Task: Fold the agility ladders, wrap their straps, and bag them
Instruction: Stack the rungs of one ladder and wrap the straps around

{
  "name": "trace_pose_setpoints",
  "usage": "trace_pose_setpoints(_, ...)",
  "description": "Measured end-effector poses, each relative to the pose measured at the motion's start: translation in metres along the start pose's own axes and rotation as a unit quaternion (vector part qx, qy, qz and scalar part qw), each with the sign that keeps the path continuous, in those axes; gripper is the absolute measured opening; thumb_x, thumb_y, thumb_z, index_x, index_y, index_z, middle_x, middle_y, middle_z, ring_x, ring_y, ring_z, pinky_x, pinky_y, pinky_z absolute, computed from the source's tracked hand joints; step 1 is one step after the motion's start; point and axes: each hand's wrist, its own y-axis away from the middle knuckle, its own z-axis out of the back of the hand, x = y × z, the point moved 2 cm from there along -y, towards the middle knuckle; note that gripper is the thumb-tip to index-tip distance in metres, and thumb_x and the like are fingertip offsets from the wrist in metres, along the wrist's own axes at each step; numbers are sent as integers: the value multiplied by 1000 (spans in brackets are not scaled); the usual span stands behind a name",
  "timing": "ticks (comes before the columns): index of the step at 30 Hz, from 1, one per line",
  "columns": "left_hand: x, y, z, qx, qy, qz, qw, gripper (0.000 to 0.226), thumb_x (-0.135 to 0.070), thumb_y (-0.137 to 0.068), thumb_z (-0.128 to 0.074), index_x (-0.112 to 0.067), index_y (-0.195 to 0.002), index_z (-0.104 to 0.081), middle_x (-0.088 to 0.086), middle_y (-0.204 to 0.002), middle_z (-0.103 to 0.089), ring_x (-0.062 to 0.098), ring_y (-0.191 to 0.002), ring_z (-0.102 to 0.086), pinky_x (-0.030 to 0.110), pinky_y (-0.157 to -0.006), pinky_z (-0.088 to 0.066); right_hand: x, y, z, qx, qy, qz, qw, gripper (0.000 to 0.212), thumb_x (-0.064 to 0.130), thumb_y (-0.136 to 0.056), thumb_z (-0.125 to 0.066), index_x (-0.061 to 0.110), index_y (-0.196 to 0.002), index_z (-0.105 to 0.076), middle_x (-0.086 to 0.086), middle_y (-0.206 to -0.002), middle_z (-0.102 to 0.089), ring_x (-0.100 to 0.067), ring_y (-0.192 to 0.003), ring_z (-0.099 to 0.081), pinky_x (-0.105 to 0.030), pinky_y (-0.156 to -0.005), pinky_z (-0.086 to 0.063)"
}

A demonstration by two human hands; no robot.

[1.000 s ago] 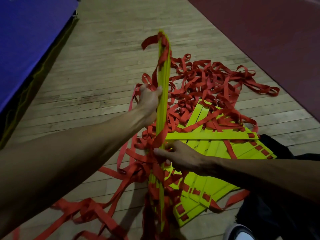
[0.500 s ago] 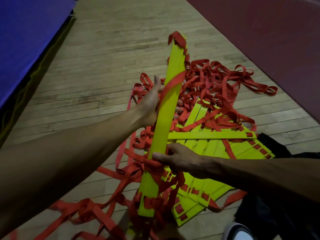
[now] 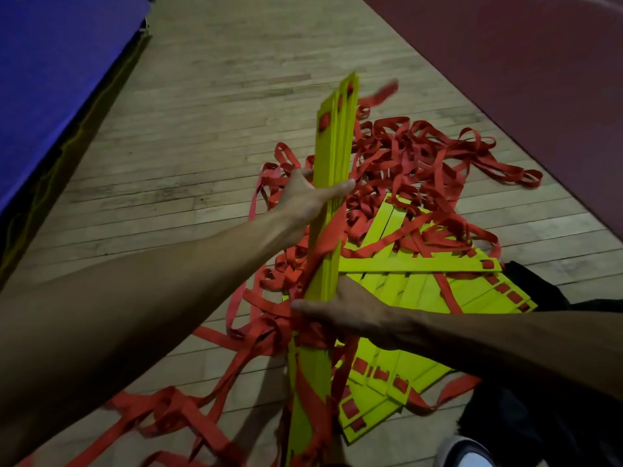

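Held upright above the wooden floor [image 3: 209, 136]: a stacked bundle of yellow rungs [image 3: 335, 156], edges toward the camera, red strap [image 3: 325, 237] crossing it diagonally. Gripped at mid-height by the left hand [image 3: 308, 200], thumb on the bundle's near left side, fingers wrapped across to its right. Gripped lower down by the right hand [image 3: 350, 311], fingers curled round the bundle together with a knot of strap; exactly how much strap was caught under those fingers, hard to tell. Spread flat on the floor just right of the bundle: a fan of more yellow rungs [image 3: 421, 288], overlapping, red strap threaded through their end slots. Heaped beyond and right of the bundle: a tangle of loose red straps [image 3: 421, 153]. Trailing left and below the bundle: further strap loops [image 3: 175, 409]. Far left of the bundle, a blue mat [image 3: 50, 69]; far right, a dark red mat [image 3: 522, 62]. Below right of the bundle, dark fabric [image 3: 539, 426] and a shoe toe [image 3: 468, 455].
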Motion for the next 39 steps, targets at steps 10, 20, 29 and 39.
trace_pose_setpoints(10,1,13,-4,190,120,39,974,47,-9,-98,-60,-12,-140,-40,29,-121,-64,37,-90,-68,47,-76,-60,-1,1,7,54,-13,-46,997,58,57,-82,-71,0,-93,-67,-5,-68,-54,-16,-52,-49,-25,-46,-40)
trace_pose_setpoints(20,0,6,-9,78,13,2,997,49,-55,-103,-38,-12,-124,-47,4,-91,-57,13,-74,-54,28,-65,-45,3,-2,10,-29,109,-18,993,67,69,-80,-66,3,-68,-64,7,-44,-37,-10,-34,-32,-24,-41,-31)
trace_pose_setpoints(29,-1,-3,1,80,56,-24,995,21,-32,-97,-65,-14,-108,-65,4,-93,-66,22,-88,-64,39,-79,-53,7,-1,10,23,136,36,990,40,45,-96,-60,6,-98,-69,17,-44,-50,1,-37,-45,-13,-41,-32)
trace_pose_setpoints(39,0,1,-3,53,91,27,994,64,-47,-97,-60,-3,-140,-43,17,-104,-70,26,-86,-72,41,-74,-57,3,-2,14,-19,121,4,992,63,55,-80,-75,-4,-99,-65,2,-60,-51,-4,-35,-39,-23,-41,-32)
